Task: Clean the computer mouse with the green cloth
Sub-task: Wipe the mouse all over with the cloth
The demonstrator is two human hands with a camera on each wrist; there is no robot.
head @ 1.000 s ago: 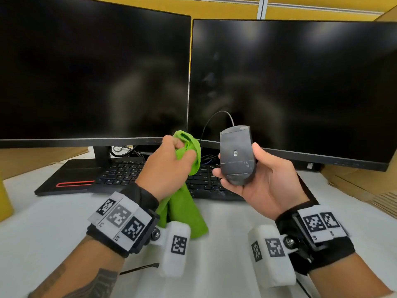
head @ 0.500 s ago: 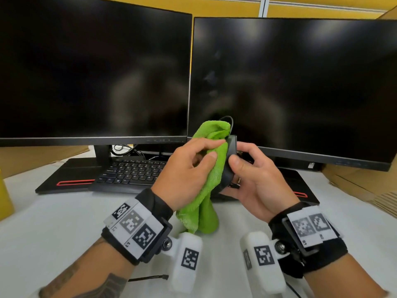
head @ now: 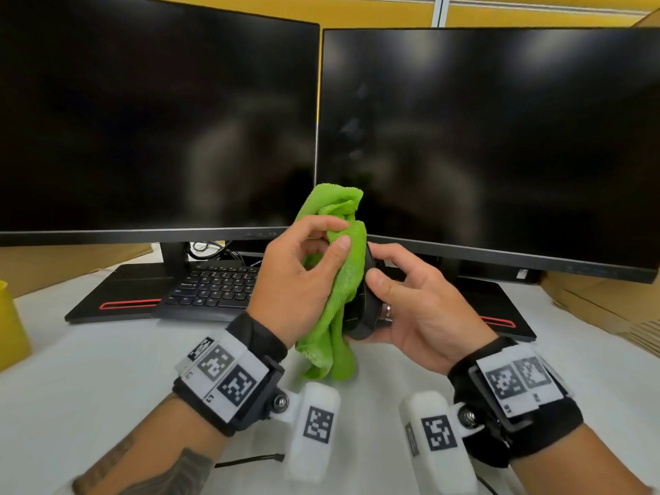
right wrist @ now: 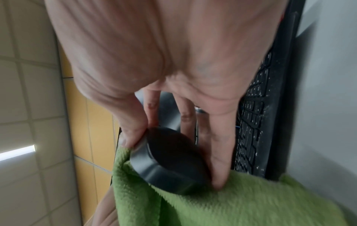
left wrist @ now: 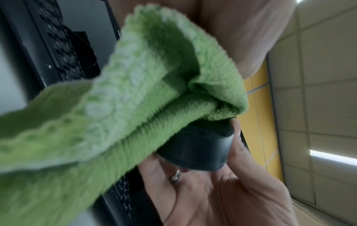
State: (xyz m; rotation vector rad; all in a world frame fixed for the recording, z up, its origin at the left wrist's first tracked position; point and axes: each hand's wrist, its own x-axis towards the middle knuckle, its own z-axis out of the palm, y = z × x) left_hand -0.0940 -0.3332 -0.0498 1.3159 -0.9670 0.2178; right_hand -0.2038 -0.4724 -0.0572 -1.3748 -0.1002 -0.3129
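Observation:
The black computer mouse [head: 365, 309] is held up on its side above the desk, gripped between thumb and fingers of my right hand [head: 403, 298]. My left hand [head: 303, 276] pinches the green cloth [head: 343, 280] and holds it against the mouse's left face, so most of the mouse is hidden in the head view. The cloth's lower end hangs down toward the desk. In the left wrist view the cloth [left wrist: 135, 107] drapes over the mouse [left wrist: 197, 146]. In the right wrist view the mouse [right wrist: 170, 159] sits between thumb and fingers, with the cloth [right wrist: 222, 203] under it.
Two dark monitors [head: 482, 144] stand close behind my hands. A black keyboard [head: 214, 287] lies under the left monitor on a black desk mat [head: 118, 301]. Cardboard [head: 600, 298] sits at the right, a yellow object [head: 10, 323] at the left edge. The desk is white [head: 107, 369].
A second ago the mouse was bare in my right hand and the cloth was apart from it. The left hand has brought the cloth onto the mouse, which has turned onto its side.

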